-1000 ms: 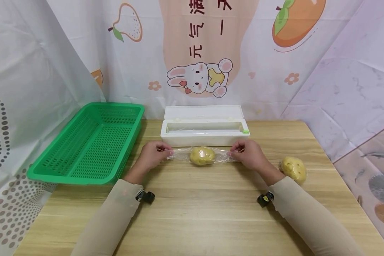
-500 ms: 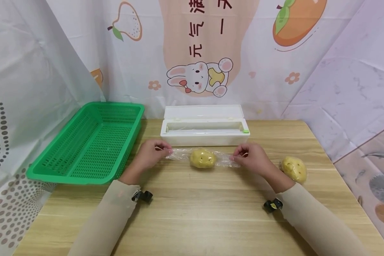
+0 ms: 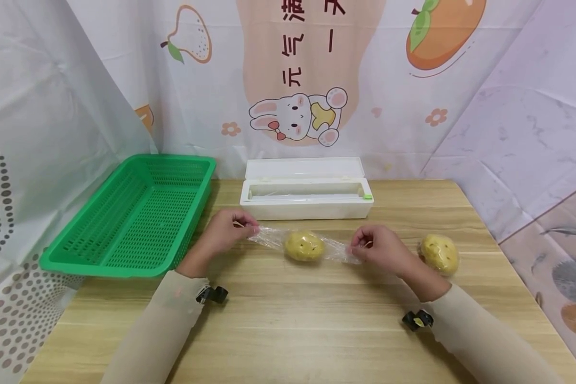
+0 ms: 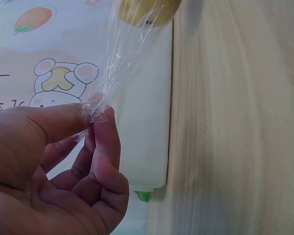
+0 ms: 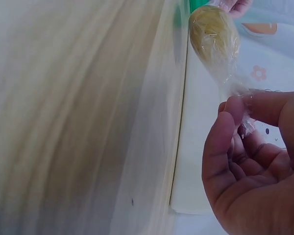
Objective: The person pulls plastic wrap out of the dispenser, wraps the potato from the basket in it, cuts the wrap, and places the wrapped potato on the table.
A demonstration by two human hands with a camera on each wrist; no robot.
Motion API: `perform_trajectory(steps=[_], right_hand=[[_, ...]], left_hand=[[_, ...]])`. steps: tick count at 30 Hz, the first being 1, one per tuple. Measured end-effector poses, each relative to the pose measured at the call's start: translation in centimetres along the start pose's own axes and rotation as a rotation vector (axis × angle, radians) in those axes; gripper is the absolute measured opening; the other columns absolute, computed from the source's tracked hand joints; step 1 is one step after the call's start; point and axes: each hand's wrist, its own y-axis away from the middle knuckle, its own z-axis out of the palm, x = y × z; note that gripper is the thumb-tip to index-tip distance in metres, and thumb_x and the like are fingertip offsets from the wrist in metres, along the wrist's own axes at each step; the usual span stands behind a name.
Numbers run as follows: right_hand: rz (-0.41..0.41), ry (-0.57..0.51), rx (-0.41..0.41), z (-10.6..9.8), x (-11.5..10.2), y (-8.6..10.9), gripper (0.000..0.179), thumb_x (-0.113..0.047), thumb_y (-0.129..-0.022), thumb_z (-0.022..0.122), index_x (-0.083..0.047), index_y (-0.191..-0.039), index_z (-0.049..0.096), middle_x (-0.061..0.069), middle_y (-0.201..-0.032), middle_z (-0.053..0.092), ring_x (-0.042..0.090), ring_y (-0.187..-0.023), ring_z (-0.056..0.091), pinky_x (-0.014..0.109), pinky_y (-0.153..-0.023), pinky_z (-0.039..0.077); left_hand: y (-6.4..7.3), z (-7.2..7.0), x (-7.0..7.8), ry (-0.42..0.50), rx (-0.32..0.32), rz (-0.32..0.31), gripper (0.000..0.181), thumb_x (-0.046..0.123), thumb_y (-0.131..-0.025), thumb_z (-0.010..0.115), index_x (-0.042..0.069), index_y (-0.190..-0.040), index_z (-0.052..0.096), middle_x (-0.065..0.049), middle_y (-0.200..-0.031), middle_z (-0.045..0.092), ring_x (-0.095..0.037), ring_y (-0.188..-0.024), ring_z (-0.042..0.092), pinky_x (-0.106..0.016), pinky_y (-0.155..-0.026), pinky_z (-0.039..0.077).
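Observation:
A yellow potato [image 3: 304, 246] wrapped in clear plastic film [image 3: 333, 249] hangs between my two hands, the film stretched out to both sides of it. My left hand [image 3: 229, 231] pinches the gathered left end of the film between thumb and index finger; the left wrist view shows the bunched film [image 4: 99, 115] at the fingertips. My right hand [image 3: 378, 246] pinches the twisted right end the same way, and in the right wrist view the potato [image 5: 213, 34] is seen beyond the fingers. Another film-wrapped potato [image 3: 440, 254] lies on the table by my right forearm.
Behind my hands stands a white cling film box [image 3: 307, 210], its lid [image 3: 304, 168] raised. A green plastic basket [image 3: 182, 250] with perforated walls is at the left. The wooden table [image 3: 293, 330] ends at a printed curtain [image 3: 192, 117].
My right hand has moved right and toward me. The wrapped potato has come slightly nearer and turned, and the film now slants down to the right. My left hand has barely moved.

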Motion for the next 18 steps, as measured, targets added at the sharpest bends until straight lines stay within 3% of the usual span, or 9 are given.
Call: perform_trajectory(steps=[11, 18], right_hand=[[-0.021, 0.017, -0.155, 2.0, -0.9, 2.6, 0.014, -0.018, -0.081, 0.075, -0.018, -0.079, 0.061, -0.001, -0.072, 0.061, 0.013, -0.064, 0.055, 0.024, -0.051, 0.046], [-0.065, 0.052, -0.223, 3.4, -2.4, 4.3, 0.016, -0.014, -0.081, 0.073, -0.022, -0.077, 0.059, -0.006, -0.068, 0.06, 0.009, -0.06, 0.054, 0.024, -0.05, 0.047]], left_hand=[[-0.7, 0.1, 0.1, -0.043, 0.006, -0.034, 0.005, 0.025, -0.083, 0.074, 0.023, -0.086, 0.07, 0.001, -0.086, 0.065, -0.019, -0.081, 0.06, -0.034, -0.065, 0.052], [-1.7, 0.4, 1.1, -0.088, 0.02, 0.0, 0.004, 0.025, -0.083, 0.074, 0.024, -0.087, 0.072, 0.003, -0.084, 0.065, -0.018, -0.079, 0.059, -0.033, -0.065, 0.051]])
